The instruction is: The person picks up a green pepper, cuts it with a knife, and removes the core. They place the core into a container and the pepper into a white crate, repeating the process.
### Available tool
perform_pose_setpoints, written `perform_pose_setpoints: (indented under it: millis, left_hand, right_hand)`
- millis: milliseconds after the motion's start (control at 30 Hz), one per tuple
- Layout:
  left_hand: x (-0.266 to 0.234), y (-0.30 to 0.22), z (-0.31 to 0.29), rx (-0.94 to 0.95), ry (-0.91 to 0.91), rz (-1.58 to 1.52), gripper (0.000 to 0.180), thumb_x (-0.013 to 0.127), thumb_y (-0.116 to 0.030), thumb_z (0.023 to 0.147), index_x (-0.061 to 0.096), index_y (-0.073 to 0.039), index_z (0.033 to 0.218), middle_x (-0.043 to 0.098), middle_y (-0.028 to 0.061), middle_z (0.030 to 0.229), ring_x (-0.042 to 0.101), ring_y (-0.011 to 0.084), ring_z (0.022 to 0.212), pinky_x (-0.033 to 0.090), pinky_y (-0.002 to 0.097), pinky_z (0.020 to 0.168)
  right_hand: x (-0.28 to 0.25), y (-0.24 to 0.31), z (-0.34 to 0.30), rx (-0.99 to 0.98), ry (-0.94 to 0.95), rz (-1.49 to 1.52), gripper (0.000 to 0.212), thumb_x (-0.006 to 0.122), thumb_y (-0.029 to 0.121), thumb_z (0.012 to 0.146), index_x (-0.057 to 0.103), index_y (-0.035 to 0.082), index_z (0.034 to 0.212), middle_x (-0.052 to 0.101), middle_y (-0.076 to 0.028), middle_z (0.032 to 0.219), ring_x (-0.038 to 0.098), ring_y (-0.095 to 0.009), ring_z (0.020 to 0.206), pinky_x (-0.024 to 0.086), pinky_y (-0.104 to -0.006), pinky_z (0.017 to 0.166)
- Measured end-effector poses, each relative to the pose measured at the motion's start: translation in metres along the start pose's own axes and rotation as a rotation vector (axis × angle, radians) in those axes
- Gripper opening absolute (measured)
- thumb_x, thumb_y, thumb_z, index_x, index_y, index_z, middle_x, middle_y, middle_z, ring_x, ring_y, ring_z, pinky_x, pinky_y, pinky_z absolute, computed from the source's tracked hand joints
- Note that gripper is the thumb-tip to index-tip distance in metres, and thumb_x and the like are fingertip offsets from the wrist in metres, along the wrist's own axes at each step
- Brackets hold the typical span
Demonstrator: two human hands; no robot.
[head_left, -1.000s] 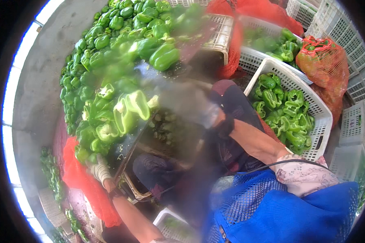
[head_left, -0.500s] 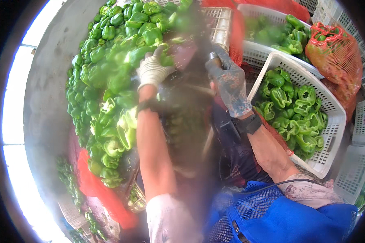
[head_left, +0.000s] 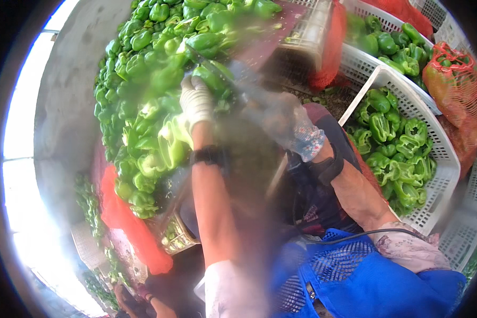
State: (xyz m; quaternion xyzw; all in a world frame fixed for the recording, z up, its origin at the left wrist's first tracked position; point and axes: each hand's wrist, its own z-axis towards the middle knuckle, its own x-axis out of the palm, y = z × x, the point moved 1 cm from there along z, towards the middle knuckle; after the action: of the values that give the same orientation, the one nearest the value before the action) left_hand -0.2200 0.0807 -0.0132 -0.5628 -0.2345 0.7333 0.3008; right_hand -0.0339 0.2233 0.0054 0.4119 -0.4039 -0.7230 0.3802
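Note:
My left hand (head_left: 197,100), in a white knit glove, is closed around a green bell pepper (head_left: 211,78) at the edge of a large heap of peppers (head_left: 143,79). From the right my right hand (head_left: 283,119), in a grey patterned glove, reaches in, closed on a knife (head_left: 211,64). The dark blade lies across the top of the held pepper; blur hides the handle and how deep the blade sits. Halved peppers (head_left: 169,142), pale inside, lie left of my left wrist.
At right, a white crate (head_left: 444,159) contains opened peppers; another crate (head_left: 355,55) of peppers stands behind it. A red mesh sack (head_left: 456,90) bulges beside them. Red netting (head_left: 132,228) hangs at the heap's lower left. Another person's hands (head_left: 143,302) show at lower left. A smear blurs the middle.
My right hand has moved left with the knife, bringing the blade onto the pepper. My left hand, earlier reaching into the heap, is now drawn back slightly, gripping the pepper. The view has shifted.

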Motion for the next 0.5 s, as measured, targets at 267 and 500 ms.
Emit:
perform_pose_setpoints:
  millis: [267, 500]
  left_hand:
    - [-0.006, 0.011, -0.002, -0.071, -0.008, 0.071, 0.047, 0.039, -0.036, 0.095, 0.052, -0.009, 0.132, 0.064, 0.0287, 0.108, 0.061, 0.0452, 0.1, 0.046, 0.0468, 0.088]
    - [-0.005, 0.014, -0.011, -0.035, 0.001, -0.021, 0.047, 0.043, -0.037, 0.096, 0.052, -0.012, 0.134, 0.063, 0.0254, 0.116, 0.06, 0.0383, 0.104, 0.045, 0.041, 0.094]
  right_hand:
    - [-0.001, 0.047, 0.022, 0.118, 0.039, 0.199, 0.039, 0.06, 0.014, 0.09, 0.058, 0.007, 0.128, 0.068, -0.017, 0.092, 0.067, -0.027, 0.08, 0.052, -0.0344, 0.07]
    - [0.052, -0.015, 0.05, -0.196, 0.133, -0.595, 0.03, 0.054, 0.019, 0.089, 0.064, 0.007, 0.115, 0.069, -0.017, 0.094, 0.069, -0.029, 0.075, 0.054, -0.0371, 0.069]
